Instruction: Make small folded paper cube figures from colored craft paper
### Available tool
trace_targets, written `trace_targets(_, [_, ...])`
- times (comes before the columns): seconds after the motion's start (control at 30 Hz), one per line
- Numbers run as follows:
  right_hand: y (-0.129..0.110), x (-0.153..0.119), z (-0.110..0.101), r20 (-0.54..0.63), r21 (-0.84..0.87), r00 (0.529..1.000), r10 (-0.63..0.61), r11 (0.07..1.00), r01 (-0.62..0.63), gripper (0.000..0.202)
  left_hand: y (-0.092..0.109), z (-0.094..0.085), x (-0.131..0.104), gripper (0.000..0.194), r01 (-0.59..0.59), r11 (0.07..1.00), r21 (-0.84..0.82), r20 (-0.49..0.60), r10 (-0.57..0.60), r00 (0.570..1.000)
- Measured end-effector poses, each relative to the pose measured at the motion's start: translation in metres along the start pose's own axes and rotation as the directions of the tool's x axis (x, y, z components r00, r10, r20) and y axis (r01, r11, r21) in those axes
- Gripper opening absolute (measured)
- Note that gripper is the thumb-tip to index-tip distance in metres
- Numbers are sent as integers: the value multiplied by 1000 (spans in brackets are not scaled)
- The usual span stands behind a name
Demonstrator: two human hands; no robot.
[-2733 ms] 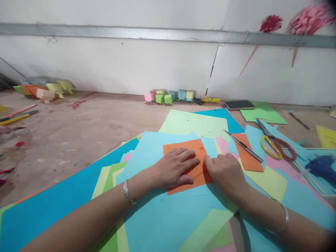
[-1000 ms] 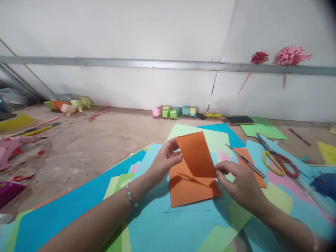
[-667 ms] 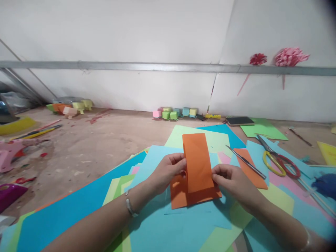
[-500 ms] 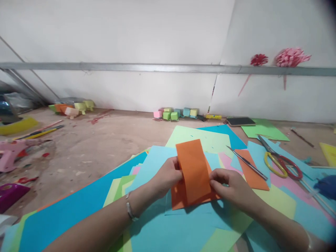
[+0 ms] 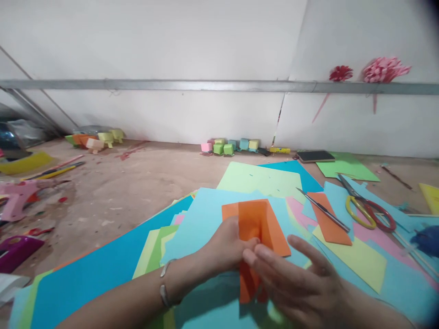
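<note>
A folded piece of orange paper (image 5: 276, 228) stands over the light blue sheets (image 5: 195, 214) in front of me, its panels bent into a channel with flaps to both sides. My left hand (image 5: 228, 242) grips its left part, thumb reaching into the fold and fingers partly hidden behind the paper. Close by on the right, my right hand (image 5: 298, 278) has its fingers apart. Its fingertips overlap the paper's lower front and my left thumb; whether they press on it I cannot tell.
Right of my hands lie a craft knife (image 5: 324, 210) on an orange strip (image 5: 334, 233), and scissors (image 5: 368, 208). Small paper cubes (image 5: 228, 149) line the wall beside a phone (image 5: 315, 156). A pink glue gun (image 5: 15, 198) and purple tape dispenser (image 5: 18, 251) lie at left.
The orange paper has turned from a flat panel facing me into an opened channel, lower down. My right hand has released its pinch at the right edge and moved nearer with fingers spread.
</note>
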State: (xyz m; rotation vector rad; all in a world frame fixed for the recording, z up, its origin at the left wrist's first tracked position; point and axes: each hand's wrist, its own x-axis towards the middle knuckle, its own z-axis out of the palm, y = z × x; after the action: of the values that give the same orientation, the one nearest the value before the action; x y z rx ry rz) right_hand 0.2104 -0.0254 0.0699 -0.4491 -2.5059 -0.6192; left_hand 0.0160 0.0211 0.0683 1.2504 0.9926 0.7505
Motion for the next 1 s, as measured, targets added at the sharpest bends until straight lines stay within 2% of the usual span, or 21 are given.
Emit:
trace_targets(0.17, [30, -7, -13, -37, -42, 997, 62, 997, -63, 26, 3, -18, 10, 37, 82, 966, -244, -46, -96, 994])
trace_targets(0.3, [53, -7, -13, -69, -17, 990, 123, 992, -124, 23, -1, -26, 17, 40, 144, 914, -380, -44, -174, 984])
trace_targets(0.4, [66, -9, -7, -28, 80, 981, 191, 979, -188, 23, -5, -27, 19, 40, 161, 892, -422, -3, -179, 984])
trace_targets(0.47, [73, -13, -1, -28, 203, 959, 283, 941, -272, 19, -6, -28, 19, 40, 166, 884, -437, 1, -184, 983])
trace_targets(0.53, [78, -18, 4, -27, 350, 891, 452, 840, -416, 14, -5, -29, 19, 41, 163, 878, -450, 9, -178, 984])
trace_targets(0.63, [79, -23, 9, 92, 567, 716, 692, 555, -609, 16, 0, -29, 16, 39, 180, 924, -338, 70, -166, 984])
trace_targets(0.77, [72, -18, 10, 330, 749, 504, 798, 103, -654, 16, 12, -25, 11, 36, 193, 979, -61, 192, -178, 965])
trace_targets(0.83, [67, -13, 10, 413, 767, 426, 805, -56, -639, 16, 15, -24, 10, 38, 178, 984, -31, 210, -168, 963])
trace_targets(0.9, [64, -10, 9, 436, 749, 381, 815, -94, -656, 15, 16, -25, 10, 41, 152, 983, -100, 170, -134, 976])
trace_targets(1.0, [64, -11, 12, 414, 708, 368, 833, -40, -705, 15, 13, -32, 12, 57, 53, 975, -216, 18, -51, 999])
